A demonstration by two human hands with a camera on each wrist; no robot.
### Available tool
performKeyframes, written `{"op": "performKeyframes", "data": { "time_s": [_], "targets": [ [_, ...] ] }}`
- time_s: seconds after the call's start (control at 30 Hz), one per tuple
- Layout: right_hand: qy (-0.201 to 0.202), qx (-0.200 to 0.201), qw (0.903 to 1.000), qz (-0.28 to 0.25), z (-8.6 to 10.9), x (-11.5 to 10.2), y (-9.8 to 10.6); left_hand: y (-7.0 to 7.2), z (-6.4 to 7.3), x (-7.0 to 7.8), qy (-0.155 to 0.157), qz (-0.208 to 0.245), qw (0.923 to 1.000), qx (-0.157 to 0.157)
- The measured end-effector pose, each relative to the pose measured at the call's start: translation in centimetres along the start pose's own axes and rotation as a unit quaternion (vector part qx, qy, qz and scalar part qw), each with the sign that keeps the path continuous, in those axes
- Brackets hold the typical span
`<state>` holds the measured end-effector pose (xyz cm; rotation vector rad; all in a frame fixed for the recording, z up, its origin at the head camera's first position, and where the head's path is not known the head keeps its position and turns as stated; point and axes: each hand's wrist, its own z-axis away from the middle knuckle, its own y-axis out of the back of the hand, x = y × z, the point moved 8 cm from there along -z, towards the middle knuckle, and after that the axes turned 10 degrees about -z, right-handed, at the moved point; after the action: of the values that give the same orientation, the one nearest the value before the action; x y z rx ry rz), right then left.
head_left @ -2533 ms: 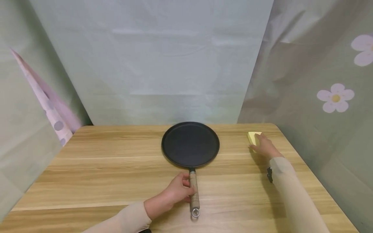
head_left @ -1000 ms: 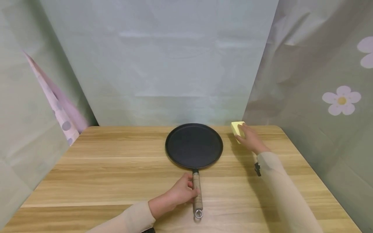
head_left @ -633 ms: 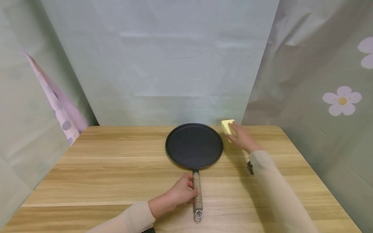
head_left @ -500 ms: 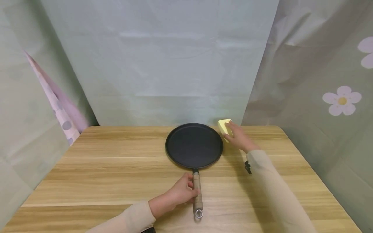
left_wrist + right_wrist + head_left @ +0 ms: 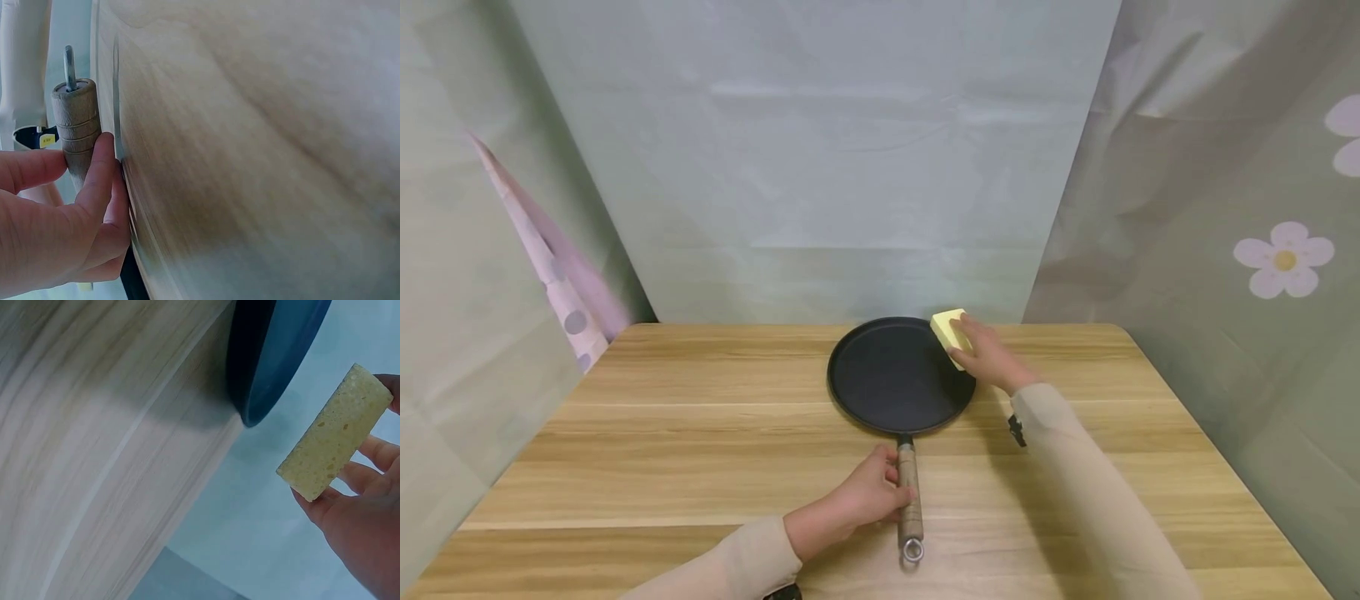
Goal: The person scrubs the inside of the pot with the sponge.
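A flat black frying pan [image 5: 895, 379] lies on the wooden table, its wooden handle [image 5: 909, 500] toward me. My left hand [image 5: 865, 492] pinches that handle between thumb and fingers. In the left wrist view the handle's end [image 5: 76, 115] with its metal ring rises past my fingertips. My right hand [image 5: 992, 354] grips a yellow sponge [image 5: 950, 333] over the pan's far right rim. The right wrist view has the sponge [image 5: 337, 434] raised off the pan [image 5: 275, 356], held by its edges between thumb and fingers.
The wooden table [image 5: 662, 450] extends to both sides of the pan. Behind it hangs a pale curtain [image 5: 850, 167], and a flowered curtain [image 5: 1187, 250] stands along the right side. A strap with a black clip [image 5: 1017, 431] sits at my right wrist.
My right hand has carried the sponge from the table's right side leftward, up and over the pan's right rim. The left hand keeps its hold on the handle, and the pan stays put.
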<state>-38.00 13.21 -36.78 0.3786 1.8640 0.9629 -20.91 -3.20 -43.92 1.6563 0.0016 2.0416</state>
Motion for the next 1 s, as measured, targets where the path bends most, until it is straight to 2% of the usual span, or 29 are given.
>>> {"op": "performKeyframes", "data": {
  "time_s": [0.33, 0.53, 0.83, 1.0],
  "targets": [
    [-0.005, -0.044, 0.9990, -0.008, -0.8, -0.9, -2.0, 0.1, 0.1, 0.1, -0.007, 0.004, 1.0000, 0.005],
    [0.016, -0.061, 0.9978, 0.016, -1.3, -1.8, -3.2, 0.1, 0.2, 0.3, -0.005, 0.001, 1.0000, 0.001],
    [0.013, -0.107, 0.9941, -0.014, -1.5, -3.0, -5.2, 0.0, 0.2, 0.3, 0.000, 0.008, 1.0000, -0.002],
    [0.017, -0.119, 0.9927, -0.004, -1.5, -3.4, -5.9, 0.0, 0.2, 0.2, 0.001, 0.005, 1.0000, -0.002]
  ]
}}
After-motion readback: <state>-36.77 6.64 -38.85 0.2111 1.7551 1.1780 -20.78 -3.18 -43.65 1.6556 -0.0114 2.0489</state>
